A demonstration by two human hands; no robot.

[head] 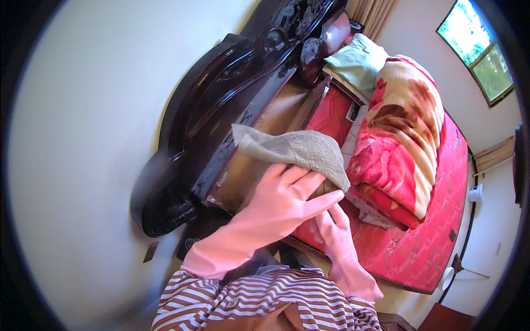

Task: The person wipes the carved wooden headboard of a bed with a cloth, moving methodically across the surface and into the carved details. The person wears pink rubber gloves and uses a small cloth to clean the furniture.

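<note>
Both my hands wear pink rubber gloves. My left hand (pixel 285 198) grips a grey terry cloth (pixel 316 151), its fingers pressed against the underside of the folds. One thin end of the cloth sticks out leftward, over the headboard's lower ledge in this view. Just below the left thumb is my right hand (pixel 334 231), with its fingertips partly hidden behind the left hand; whether it also holds the cloth cannot be told. Beneath the cloth lies an open bed compartment with a brown board (pixel 273 111), beside the dark carved wooden headboard (pixel 198 120).
A wooden slat (pixel 316 99) borders the compartment. The red mattress (pixel 410 252) carries a folded floral blanket (pixel 401 140) and, farther off, a pale green pillow (pixel 358 58). A white wall (pixel 91 103) rises to the left. White tubs (pixel 476 193) stand beyond the bed.
</note>
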